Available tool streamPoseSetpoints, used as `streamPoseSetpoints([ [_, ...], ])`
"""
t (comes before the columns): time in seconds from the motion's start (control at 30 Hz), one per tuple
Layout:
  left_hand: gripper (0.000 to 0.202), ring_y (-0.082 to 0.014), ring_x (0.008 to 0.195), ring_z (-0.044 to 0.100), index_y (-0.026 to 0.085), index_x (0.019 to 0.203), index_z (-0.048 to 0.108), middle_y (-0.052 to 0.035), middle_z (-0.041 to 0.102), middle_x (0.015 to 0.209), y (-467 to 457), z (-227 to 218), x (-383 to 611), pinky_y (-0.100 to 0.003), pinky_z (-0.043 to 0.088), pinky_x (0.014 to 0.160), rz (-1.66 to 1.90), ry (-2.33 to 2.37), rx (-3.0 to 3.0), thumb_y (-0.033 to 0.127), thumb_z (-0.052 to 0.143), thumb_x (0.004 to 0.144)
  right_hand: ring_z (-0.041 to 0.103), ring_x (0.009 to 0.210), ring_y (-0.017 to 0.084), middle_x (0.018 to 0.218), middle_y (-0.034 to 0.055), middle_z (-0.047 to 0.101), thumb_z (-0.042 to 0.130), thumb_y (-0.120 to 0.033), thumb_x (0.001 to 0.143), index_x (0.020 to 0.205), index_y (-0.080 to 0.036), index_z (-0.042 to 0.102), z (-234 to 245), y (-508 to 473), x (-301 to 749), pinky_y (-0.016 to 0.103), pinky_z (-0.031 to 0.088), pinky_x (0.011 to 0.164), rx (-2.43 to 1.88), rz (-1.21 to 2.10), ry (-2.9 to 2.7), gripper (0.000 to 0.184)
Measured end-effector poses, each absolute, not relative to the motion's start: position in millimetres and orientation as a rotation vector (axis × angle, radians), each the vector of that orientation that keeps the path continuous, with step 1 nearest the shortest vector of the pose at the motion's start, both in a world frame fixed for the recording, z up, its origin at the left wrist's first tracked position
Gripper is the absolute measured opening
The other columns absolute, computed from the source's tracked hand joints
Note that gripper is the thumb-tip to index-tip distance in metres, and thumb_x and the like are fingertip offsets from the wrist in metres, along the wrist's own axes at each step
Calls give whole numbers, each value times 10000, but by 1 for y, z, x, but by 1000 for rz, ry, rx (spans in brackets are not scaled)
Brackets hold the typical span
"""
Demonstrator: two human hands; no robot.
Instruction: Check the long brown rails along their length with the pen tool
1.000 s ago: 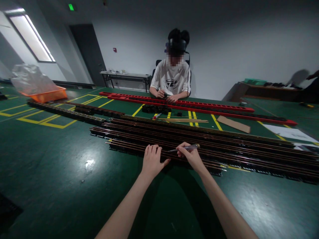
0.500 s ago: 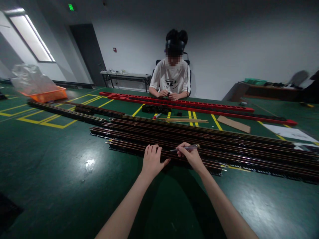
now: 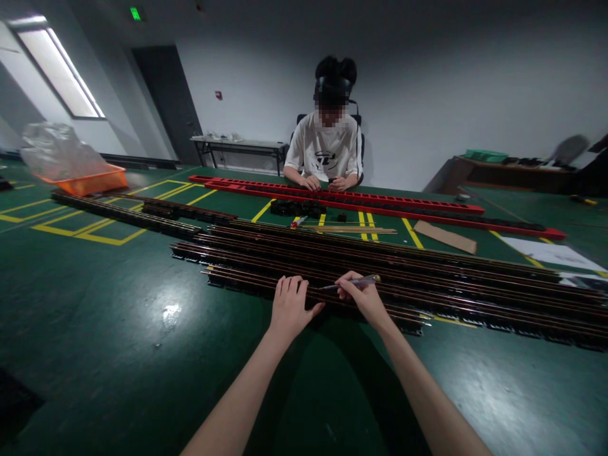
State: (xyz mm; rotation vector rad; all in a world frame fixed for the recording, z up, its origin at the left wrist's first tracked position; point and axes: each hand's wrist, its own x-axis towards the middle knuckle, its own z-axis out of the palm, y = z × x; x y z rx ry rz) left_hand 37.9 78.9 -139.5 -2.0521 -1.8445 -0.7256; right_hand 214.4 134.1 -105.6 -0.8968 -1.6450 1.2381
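My left hand (image 3: 291, 304) lies across the nearest long black strip (image 3: 242, 283), which has thin copper-coloured rods along it. Its fingers reach over the strip and the thumb presses at the near edge, so the strip is held between them. In my right hand (image 3: 360, 296), a slim screwdriver (image 3: 363, 282) with a see-through handle is gripped like a pen. Its shaft slants left, with the tip at the strip just right of my left fingers. What the tip touches is too small to make out. More such strips (image 3: 456, 278) lie side by side beyond.
Across the green table (image 3: 118, 354) sits a person (image 3: 327, 152) behind long red frames (image 3: 403, 202). Thin wooden sticks (image 3: 356, 229), a cardboard piece (image 3: 445, 237) and paper (image 3: 553, 252) lie between. An orange basket (image 3: 90, 182) with a plastic bag stands far left.
The person opposite has lowered their hands towards the table, and the small dark thing between their fingers no longer shows. My own hands and the screwdriver look unmoved.
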Motion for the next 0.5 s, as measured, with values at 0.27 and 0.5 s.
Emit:
streamPoseSetpoints([
  [0.27, 454, -287, 1036, 524, 133, 1001, 574, -123, 587, 1049, 78, -139, 38, -487, 352, 993, -718, -1850, -2053, 526, 547, 775, 564, 554, 139, 608, 7, 606, 596, -405, 785, 732, -172, 613, -106, 134, 214, 255, 434, 538, -899, 1233, -1646, 240],
  [0.5, 461, -288, 1033, 526, 125, 1001, 581, -126, 594, 1052, 79, -140, 37, -481, 347, 1000, -714, -1845, -2045, 522, 564, 766, 560, 542, 138, 596, 7, 605, 597, -401, 780, 719, -173, 611, -104, 134, 213, 252, 427, 527, -909, 1205, -1650, 236],
])
